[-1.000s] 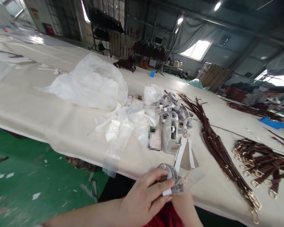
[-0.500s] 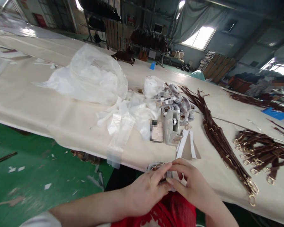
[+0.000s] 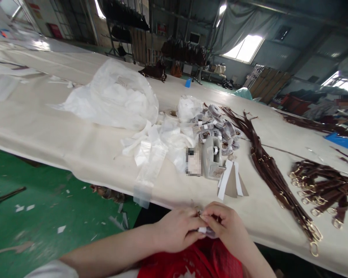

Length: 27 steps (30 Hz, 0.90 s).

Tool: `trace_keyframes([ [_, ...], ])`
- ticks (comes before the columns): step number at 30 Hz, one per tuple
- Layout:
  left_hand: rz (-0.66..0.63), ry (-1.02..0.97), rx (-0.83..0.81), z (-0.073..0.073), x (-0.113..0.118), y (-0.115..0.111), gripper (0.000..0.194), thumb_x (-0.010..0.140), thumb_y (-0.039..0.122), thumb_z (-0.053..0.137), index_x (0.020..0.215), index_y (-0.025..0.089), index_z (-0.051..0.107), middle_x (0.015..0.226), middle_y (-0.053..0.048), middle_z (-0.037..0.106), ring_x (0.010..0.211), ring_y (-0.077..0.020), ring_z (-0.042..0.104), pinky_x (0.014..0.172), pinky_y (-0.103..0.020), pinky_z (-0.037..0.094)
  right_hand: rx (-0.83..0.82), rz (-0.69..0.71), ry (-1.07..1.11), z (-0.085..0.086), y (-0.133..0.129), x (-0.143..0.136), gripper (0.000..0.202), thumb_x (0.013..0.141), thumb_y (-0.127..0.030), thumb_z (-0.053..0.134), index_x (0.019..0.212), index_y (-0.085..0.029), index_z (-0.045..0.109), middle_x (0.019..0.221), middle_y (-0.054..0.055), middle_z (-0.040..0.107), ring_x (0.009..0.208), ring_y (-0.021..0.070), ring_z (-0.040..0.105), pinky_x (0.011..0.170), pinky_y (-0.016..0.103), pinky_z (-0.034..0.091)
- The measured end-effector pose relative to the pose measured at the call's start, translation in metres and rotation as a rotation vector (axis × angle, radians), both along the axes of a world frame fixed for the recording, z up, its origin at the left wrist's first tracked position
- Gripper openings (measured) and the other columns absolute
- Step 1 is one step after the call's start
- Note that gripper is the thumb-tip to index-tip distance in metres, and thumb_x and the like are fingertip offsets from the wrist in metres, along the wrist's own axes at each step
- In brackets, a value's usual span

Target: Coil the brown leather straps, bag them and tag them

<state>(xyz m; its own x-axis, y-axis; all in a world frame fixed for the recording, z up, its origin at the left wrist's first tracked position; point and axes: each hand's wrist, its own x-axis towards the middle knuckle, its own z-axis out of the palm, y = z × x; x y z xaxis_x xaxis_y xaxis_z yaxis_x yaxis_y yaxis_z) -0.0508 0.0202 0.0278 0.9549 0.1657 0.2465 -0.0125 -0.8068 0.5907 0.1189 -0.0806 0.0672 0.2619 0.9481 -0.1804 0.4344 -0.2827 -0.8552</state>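
Both my hands meet low in the view, over my red apron and close to the table's front edge. My left hand [image 3: 179,227] is closed round a small wrapped strap roll [image 3: 209,231], which is mostly hidden by the fingers. On its right side, my right hand [image 3: 224,222] pinches the same roll with thumb and fingertips. A white tag shows on the roll's lower part. Just beyond the hands stand a grey tape dispenser [image 3: 213,158] and some white and grey card strips [image 3: 233,179].
Wrapped rolls [image 3: 217,119] are heaped behind the dispenser. Clear plastic bags [image 3: 150,154] and a large bag [image 3: 118,92] lie to the left on the table [image 3: 60,143]. Long brown straps [image 3: 263,166] and shorter ones with gold clasps [image 3: 321,185] lie to the right.
The fingers of both hands have drawn closer together over the roll, covering more of it. The table and its objects appear slightly further right and lower.
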Motion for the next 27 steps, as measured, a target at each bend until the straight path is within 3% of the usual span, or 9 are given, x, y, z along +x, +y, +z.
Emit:
trace_keyframes([
  [3,-0.030,-0.039,0.102,-0.005,0.000,-0.001,0.025,0.100,0.034,0.048,0.116,0.023,0.064,0.099,-0.008,0.067,0.088,-0.0230,0.065,0.080,-0.032,0.054,-0.080,-0.137,0.223,-0.024,-0.006,0.003,0.033,0.081,-0.049,0.069,0.075,-0.017,0.072,0.060,0.000,0.059,0.054,0.0128,0.049,0.051,0.025,0.038],
  [5,-0.021,-0.057,0.097,-0.009,-0.001,-0.004,0.027,0.100,0.032,0.048,0.124,0.024,0.058,0.107,-0.010,0.068,0.094,-0.0254,0.066,0.086,-0.037,0.054,-0.082,-0.173,0.246,-0.033,-0.010,0.005,0.040,0.081,-0.056,0.068,0.078,-0.016,0.072,0.058,-0.001,0.058,0.051,0.0114,0.045,0.047,0.024,0.036],
  [9,0.122,0.001,-0.223,-0.010,0.001,-0.006,0.048,0.090,0.034,0.064,0.129,0.014,0.044,0.115,-0.015,0.068,0.100,-0.0283,0.068,0.090,-0.039,0.054,-0.023,-0.159,0.188,-0.031,-0.015,0.006,0.032,0.083,-0.049,0.070,0.074,-0.018,0.073,0.065,0.002,0.066,0.058,0.0145,0.055,0.055,0.026,0.044],
  [12,0.104,0.046,-0.419,-0.009,0.007,0.000,0.040,0.086,0.032,0.065,0.120,0.014,0.052,0.103,-0.011,0.070,0.089,-0.0254,0.068,0.079,-0.033,0.054,0.069,0.004,-0.068,-0.023,-0.017,0.004,0.020,0.090,-0.035,0.065,0.080,-0.022,0.077,0.083,0.005,0.075,0.078,0.0206,0.069,0.073,0.029,0.053],
  [15,0.080,0.039,-0.541,-0.010,0.011,0.005,0.023,0.084,0.027,0.064,0.105,0.017,0.064,0.092,-0.006,0.072,0.079,-0.0208,0.065,0.071,-0.027,0.049,0.140,0.159,-0.325,-0.017,-0.019,0.002,0.024,0.098,-0.029,0.054,0.092,-0.024,0.077,0.094,0.006,0.077,0.086,0.0201,0.073,0.079,0.028,0.057],
  [19,0.109,0.048,-0.749,-0.014,0.014,0.009,0.024,0.080,0.023,0.064,0.102,0.016,0.069,0.086,-0.003,0.070,0.072,-0.0162,0.058,0.066,-0.024,0.044,0.277,0.337,-0.673,-0.018,-0.023,0.003,0.030,0.096,-0.020,0.051,0.118,-0.021,0.071,0.118,0.009,0.076,0.102,0.0193,0.075,0.090,0.026,0.060],
  [21,0.082,0.068,-0.916,-0.014,0.014,0.013,0.029,0.077,0.025,0.066,0.105,0.014,0.070,0.082,-0.002,0.067,0.069,-0.0143,0.055,0.064,-0.023,0.043,0.430,0.386,-0.893,-0.024,-0.024,0.003,0.035,0.092,-0.017,0.052,0.123,-0.015,0.069,0.122,0.012,0.075,0.100,0.0212,0.076,0.086,0.026,0.063],
  [24,0.061,0.109,-1.212,-0.011,0.015,0.020,0.039,0.069,0.021,0.067,0.107,0.014,0.070,0.077,0.000,0.064,0.065,-0.0119,0.052,0.060,-0.021,0.041,0.624,0.432,-1.171,-0.036,-0.027,0.000,0.036,0.091,-0.015,0.049,0.121,-0.012,0.070,0.118,0.015,0.076,0.084,0.0245,0.079,0.061,0.026,0.065],
  [27,0.166,0.118,-1.399,-0.011,0.012,0.027,0.050,0.057,0.012,0.068,0.106,0.016,0.070,0.079,0.001,0.068,0.069,-0.0129,0.056,0.060,-0.019,0.039,0.541,0.258,-1.170,-0.040,-0.027,-0.005,0.036,0.089,-0.008,0.055,0.115,-0.024,0.074,0.110,0.008,0.079,0.071,0.0229,0.079,0.049,0.024,0.061],
])
